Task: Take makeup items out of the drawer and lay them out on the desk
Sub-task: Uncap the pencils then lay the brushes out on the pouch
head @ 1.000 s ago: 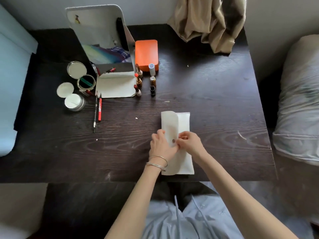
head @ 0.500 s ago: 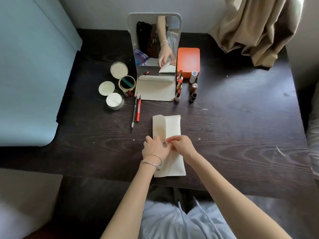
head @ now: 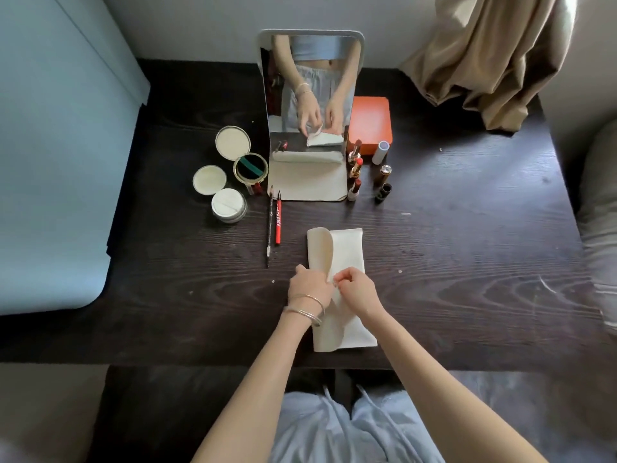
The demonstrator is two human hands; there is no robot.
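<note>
Now both hands (head: 310,286) pinch soft cream pouch (head: 347,255) flap, dark woodgrain desk (head: 467,262)

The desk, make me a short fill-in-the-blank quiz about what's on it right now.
1. Both hands, left and right, work at the white ____ near the desk's front edge.
2. The box right of the mirror is ____.
3. The red pencil lies beside a ____ one.

Missing words: pouch; orange; black
</note>
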